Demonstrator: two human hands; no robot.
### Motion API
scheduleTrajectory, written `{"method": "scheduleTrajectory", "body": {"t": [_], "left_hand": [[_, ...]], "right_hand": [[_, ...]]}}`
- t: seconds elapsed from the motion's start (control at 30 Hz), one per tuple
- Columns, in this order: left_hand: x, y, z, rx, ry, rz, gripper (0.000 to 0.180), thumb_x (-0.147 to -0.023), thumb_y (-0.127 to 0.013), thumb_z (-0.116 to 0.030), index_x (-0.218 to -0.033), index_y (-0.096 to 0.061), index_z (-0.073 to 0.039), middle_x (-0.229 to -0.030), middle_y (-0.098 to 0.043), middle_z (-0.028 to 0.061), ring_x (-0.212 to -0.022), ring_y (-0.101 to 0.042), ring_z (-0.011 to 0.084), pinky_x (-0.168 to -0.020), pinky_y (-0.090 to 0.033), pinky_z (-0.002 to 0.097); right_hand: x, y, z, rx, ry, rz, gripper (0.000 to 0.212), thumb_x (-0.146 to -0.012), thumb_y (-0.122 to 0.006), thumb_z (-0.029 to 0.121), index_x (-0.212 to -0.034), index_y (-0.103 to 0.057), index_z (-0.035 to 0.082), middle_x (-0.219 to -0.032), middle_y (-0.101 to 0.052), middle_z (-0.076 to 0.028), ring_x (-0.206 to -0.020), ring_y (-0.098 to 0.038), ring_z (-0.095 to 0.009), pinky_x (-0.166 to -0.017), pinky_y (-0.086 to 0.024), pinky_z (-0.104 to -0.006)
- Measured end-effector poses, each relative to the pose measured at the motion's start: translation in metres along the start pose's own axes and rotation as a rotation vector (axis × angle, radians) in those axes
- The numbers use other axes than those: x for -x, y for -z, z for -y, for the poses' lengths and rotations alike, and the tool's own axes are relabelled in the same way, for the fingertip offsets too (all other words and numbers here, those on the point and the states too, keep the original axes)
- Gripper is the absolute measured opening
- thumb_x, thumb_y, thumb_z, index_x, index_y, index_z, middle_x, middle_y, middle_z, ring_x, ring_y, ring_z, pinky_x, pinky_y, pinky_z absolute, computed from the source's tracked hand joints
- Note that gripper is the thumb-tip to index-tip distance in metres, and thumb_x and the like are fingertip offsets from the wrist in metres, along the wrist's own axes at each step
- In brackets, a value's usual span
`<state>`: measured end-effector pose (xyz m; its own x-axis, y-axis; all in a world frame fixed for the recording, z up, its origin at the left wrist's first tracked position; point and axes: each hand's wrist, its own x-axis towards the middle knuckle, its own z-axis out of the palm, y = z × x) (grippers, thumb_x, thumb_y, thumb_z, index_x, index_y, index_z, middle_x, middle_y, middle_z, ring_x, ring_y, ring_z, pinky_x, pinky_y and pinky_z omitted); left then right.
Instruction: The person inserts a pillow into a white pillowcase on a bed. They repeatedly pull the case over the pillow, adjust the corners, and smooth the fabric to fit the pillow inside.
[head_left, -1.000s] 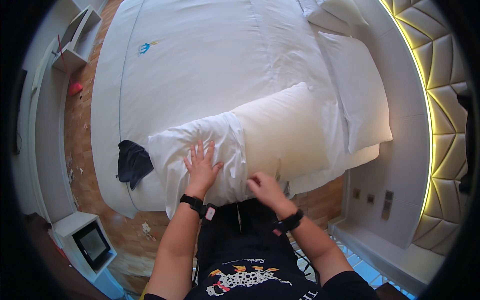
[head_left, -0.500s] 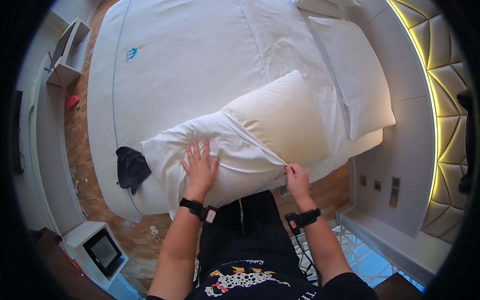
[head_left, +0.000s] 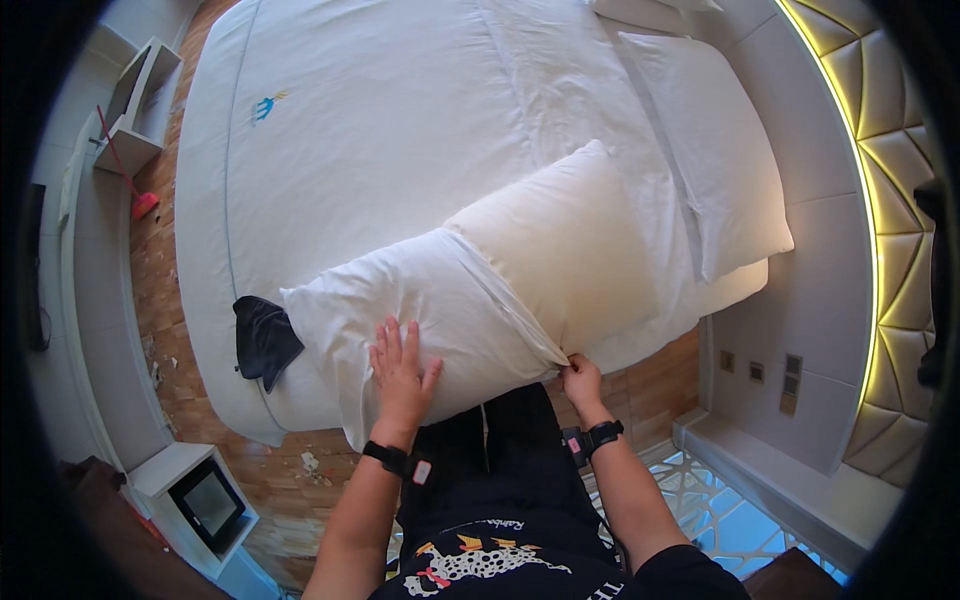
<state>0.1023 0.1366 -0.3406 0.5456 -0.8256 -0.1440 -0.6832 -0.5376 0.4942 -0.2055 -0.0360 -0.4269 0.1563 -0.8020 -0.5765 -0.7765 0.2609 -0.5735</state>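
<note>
A cream-white pillow [head_left: 560, 250] lies at the near side of the bed, its left part inside a white pillowcase [head_left: 360, 290]. The bare part of the pillow points to the right and away from me. My left hand [head_left: 403, 375] rests flat on the pillowcase with its fingers spread. At the near corner of the case's opening, my right hand [head_left: 581, 382] pinches the hem between thumb and fingers. Left of the pillowcase lies a crumpled black cloth [head_left: 266, 340] on the bed edge.
The white bed [head_left: 370, 130] fills the middle. A second white pillow [head_left: 720, 160] lies by the padded headboard [head_left: 895, 280]. On the wooden floor to the left are scraps and a red dustpan [head_left: 145, 205]. A small white cabinet [head_left: 195, 505] stands at the lower left.
My right hand has drawn the pillowcase hem toward me and slightly left. My left hand has slid a little nearer to me over the case.
</note>
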Motion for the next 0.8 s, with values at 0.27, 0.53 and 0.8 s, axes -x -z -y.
{"method": "scheduleTrajectory", "body": {"t": [0.27,0.53,0.8], "left_hand": [[0.050,0.005,-0.013,0.011,-0.025,0.055,0.110,-0.080,-0.090,-0.038,-0.169,-0.028,-0.015,-0.175,-0.010,0.0279,-0.160,-0.010,0.0519,-0.126,-0.015,0.0662],[0.060,0.010,0.003,-0.127,0.099,-0.087,0.128,-0.069,-0.096,-0.031,-0.170,-0.019,-0.013,-0.173,-0.015,0.0299,-0.159,-0.015,0.0515,-0.125,-0.017,0.0675],[0.005,0.045,0.039,-0.065,0.034,-0.497,0.034,-0.088,-0.064,-0.004,-0.121,-0.071,-0.005,-0.121,-0.071,0.0166,-0.115,-0.066,0.0405,-0.102,-0.050,0.0509]], "right_hand": [[-0.012,-0.021,0.028,-0.728,-0.465,0.212,0.036,-0.101,-0.065,0.013,-0.136,-0.060,0.005,-0.127,-0.069,-0.009,-0.112,-0.069,-0.024,-0.089,-0.059,-0.0433],[-0.011,-0.012,0.136,-0.642,0.056,0.048,0.029,-0.103,-0.067,0.021,-0.118,-0.071,-0.004,-0.107,-0.075,-0.011,-0.090,-0.072,-0.023,-0.077,-0.059,-0.0395],[0.001,0.020,0.221,-0.081,0.401,-0.130,0.044,-0.097,-0.074,0.036,-0.081,-0.072,-0.006,-0.062,-0.068,-0.018,-0.059,-0.069,-0.031,-0.059,-0.052,-0.0442]]}}
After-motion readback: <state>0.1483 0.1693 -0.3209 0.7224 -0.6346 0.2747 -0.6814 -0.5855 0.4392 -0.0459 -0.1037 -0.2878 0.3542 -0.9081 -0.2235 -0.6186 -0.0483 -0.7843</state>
